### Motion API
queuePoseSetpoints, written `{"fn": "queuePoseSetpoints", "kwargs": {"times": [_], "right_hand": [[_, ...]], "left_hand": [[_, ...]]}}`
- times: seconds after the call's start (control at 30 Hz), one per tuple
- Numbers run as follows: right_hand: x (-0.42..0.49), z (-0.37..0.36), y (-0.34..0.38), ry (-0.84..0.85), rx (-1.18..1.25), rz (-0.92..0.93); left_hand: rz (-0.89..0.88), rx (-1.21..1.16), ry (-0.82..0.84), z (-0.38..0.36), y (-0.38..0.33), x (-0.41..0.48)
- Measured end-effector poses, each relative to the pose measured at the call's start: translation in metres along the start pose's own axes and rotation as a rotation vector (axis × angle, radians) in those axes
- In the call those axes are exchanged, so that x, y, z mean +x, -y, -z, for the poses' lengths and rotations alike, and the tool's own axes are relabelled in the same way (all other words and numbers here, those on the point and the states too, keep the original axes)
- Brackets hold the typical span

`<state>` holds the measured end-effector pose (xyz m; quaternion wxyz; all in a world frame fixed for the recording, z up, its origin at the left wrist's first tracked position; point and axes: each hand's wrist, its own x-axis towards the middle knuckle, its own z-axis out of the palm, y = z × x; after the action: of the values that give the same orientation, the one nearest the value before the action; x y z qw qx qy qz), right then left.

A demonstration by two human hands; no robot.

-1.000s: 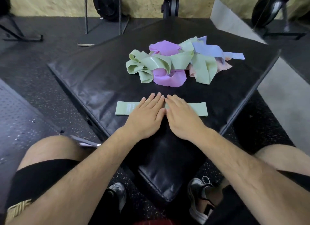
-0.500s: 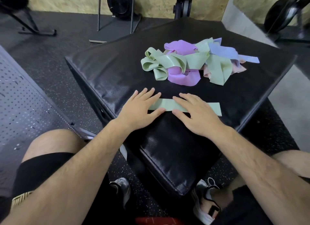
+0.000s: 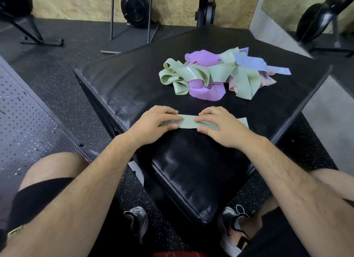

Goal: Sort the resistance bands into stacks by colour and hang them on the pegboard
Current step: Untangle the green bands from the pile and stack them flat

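Observation:
A flat light-green resistance band (image 3: 188, 121) lies along the near edge of a black padded box (image 3: 124, 88). My left hand (image 3: 155, 122) pinches its left part, fingers curled on top and thumb at the front edge, hiding that end. My right hand (image 3: 220, 124) pinches the right part the same way, and the band's right tip sticks out past it. Further back lies a tangled pile of bands (image 3: 210, 75): green, purple (image 3: 206, 92), blue (image 3: 252, 62) and pink (image 3: 268, 80). A dark perforated pegboard (image 3: 24, 119) lies at the left.
The box stands on speckled black rubber flooring, between my knees. A metal stand with a flat base (image 3: 130, 40) and black exercise machines stand at the back by a chipboard wall. My shoes (image 3: 138, 222) are beside the box's near corner.
Both hands went from lying flat on the green band to curled fingers pinching it. They moved apart, and the band's left end is now under my left hand.

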<state>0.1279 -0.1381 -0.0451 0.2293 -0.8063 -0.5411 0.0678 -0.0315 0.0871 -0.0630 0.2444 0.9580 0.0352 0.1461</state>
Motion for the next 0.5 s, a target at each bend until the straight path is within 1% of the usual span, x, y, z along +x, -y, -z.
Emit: {"fn": "queuePoseSetpoints", "kwargs": {"times": [0.17,0.3,0.5], "right_hand": [[-0.013,0.003,-0.008,0.013,0.050,-0.008],[-0.016,0.005,-0.002,0.009,-0.001,-0.014],[0.016,0.014,0.022,-0.106,-0.117,-0.003]], "left_hand": [[-0.028,-0.061,-0.013,0.001,0.007,-0.004],[0.021,-0.042,-0.044,0.002,-0.003,-0.005],[-0.024,0.047,-0.167,0.001,-0.040,0.027]]}}
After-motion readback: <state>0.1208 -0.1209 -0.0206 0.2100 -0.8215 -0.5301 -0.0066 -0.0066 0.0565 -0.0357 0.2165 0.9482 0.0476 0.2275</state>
